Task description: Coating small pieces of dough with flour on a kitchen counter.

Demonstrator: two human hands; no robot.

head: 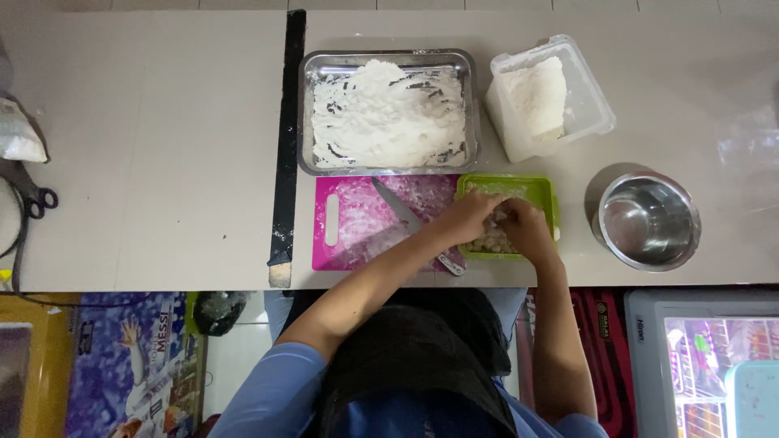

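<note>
Both the left hand (469, 217) and right hand (523, 227) meet over a green rectangular plastic tray (545, 193) of pale dough pieces (491, 242), fingers pinching one, beside a pink cutting board (357, 223) with a knife (402, 212), a floured steel pan (388, 109) behind, on a pale bench (162, 146).

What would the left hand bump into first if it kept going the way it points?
The left hand points up and right, over the green tray. Beyond the tray's far rim, it would probably meet the clear plastic tub of white powder first.
</note>
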